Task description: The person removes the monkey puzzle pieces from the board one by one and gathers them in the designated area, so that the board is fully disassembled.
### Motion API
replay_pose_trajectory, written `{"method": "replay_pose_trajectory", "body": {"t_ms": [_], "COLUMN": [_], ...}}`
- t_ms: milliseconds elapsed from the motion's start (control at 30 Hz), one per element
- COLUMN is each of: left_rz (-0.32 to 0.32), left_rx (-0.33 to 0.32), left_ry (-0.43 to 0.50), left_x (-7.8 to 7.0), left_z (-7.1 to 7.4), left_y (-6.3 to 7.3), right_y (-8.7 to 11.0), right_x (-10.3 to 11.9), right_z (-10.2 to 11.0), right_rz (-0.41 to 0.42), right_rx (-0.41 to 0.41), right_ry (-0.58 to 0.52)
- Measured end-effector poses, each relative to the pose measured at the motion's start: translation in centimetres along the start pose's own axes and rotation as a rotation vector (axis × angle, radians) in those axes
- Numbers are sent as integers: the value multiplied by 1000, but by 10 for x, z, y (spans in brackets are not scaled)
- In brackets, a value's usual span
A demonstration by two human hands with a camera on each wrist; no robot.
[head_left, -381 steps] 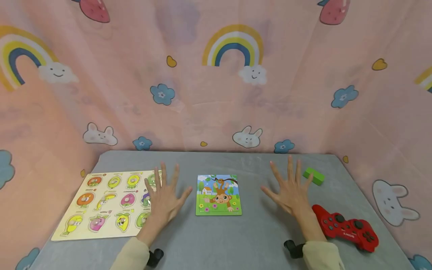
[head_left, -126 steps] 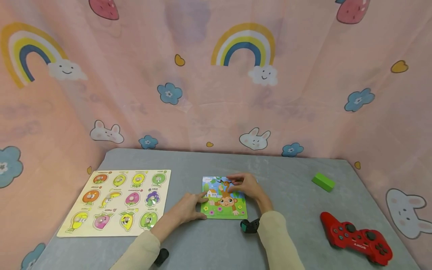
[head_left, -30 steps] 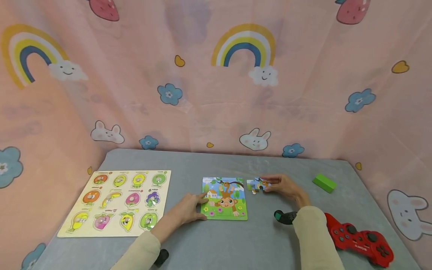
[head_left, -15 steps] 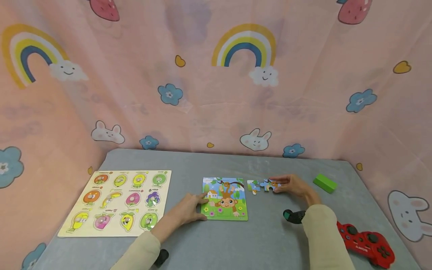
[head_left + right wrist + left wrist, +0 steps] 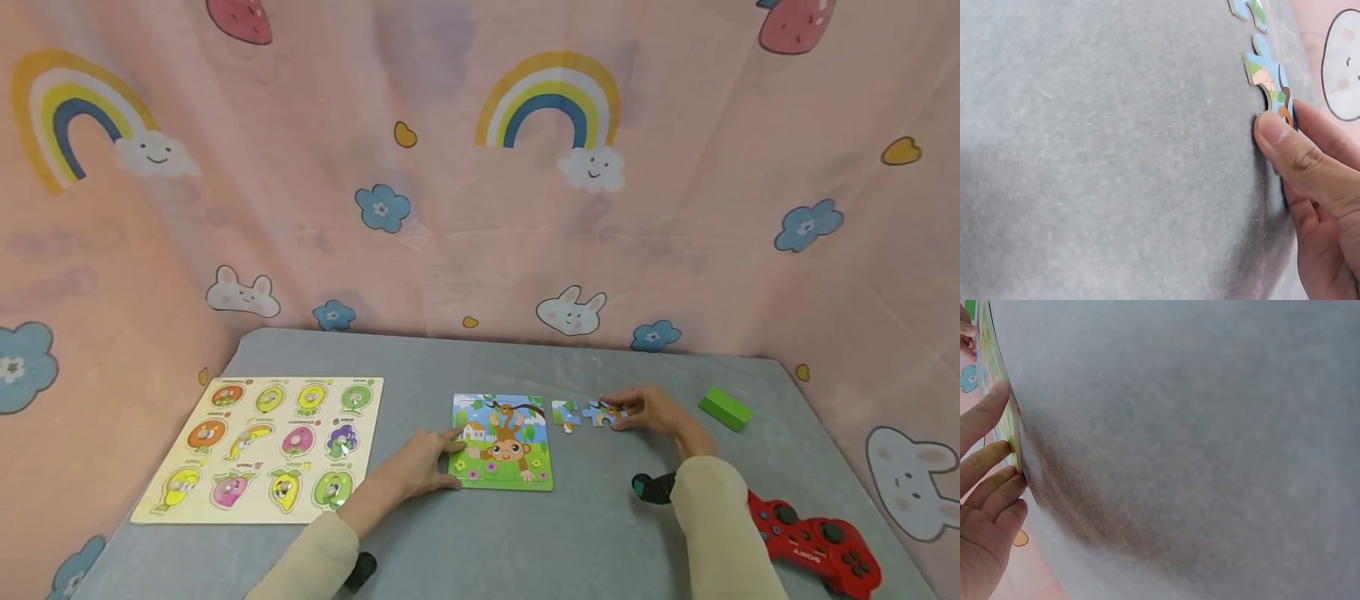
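Observation:
A square monkey jigsaw puzzle (image 5: 501,454) lies flat at the table's middle. At its left edge, my left hand (image 5: 420,461) grips the board, with the thumb near the front corner and the fingers at the side. In the left wrist view the fingertips (image 5: 1002,447) touch the board's rim. To the right of the puzzle, my right hand (image 5: 651,414) pinches a jigsaw piece (image 5: 1272,78) between thumb and fingers, low at the tabletop. Part of that piece is hidden by the fingers. Another jigsaw piece (image 5: 566,414) lies between it and the board, close to the board's right edge.
A cream fruit peg puzzle (image 5: 258,454) lies to the left. A green block (image 5: 725,408) sits at the back right. Beside the right sleeve is a red game controller (image 5: 821,542), partly covered by it. A patterned pink curtain (image 5: 465,250) stands behind the grey table (image 5: 510,542).
Earlier the right hand was over the puzzle. Since then two pieces have appeared to its right, and the right hand has slid its piece farther right. The left hand stays at the board's edge.

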State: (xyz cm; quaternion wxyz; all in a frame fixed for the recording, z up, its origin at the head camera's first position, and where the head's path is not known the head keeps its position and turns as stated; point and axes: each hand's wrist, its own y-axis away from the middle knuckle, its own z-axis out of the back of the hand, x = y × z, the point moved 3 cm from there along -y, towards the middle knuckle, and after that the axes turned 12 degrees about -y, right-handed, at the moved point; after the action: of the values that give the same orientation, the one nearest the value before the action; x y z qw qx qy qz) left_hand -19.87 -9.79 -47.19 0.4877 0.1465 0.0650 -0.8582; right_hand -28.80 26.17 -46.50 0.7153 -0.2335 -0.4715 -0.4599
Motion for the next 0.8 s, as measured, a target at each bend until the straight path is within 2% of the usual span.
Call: {"method": "replay_pose_trajectory", "body": {"t_ms": [167, 300, 400, 533, 800], "left_rz": [5, 7, 5, -8, 2], "left_rx": [1, 4, 5, -5, -3], "left_ry": [-4, -10, -12, -1, 22], "left_x": [-2, -4, -5, -3, -1], "left_z": [1, 1, 0, 1, 0], "left_y": [0, 0, 0, 0, 0], "right_y": [2, 5, 8, 11, 4], "right_x": [-2, -5, -8, -11, -7], "right_z": [0, 1, 3, 2, -18], "right_rz": [-2, -46, -58, -34, -1], "right_rx": [-21, -46, -81, -107, -111], "right_ry": [11, -27, -102, -246, -420]}}
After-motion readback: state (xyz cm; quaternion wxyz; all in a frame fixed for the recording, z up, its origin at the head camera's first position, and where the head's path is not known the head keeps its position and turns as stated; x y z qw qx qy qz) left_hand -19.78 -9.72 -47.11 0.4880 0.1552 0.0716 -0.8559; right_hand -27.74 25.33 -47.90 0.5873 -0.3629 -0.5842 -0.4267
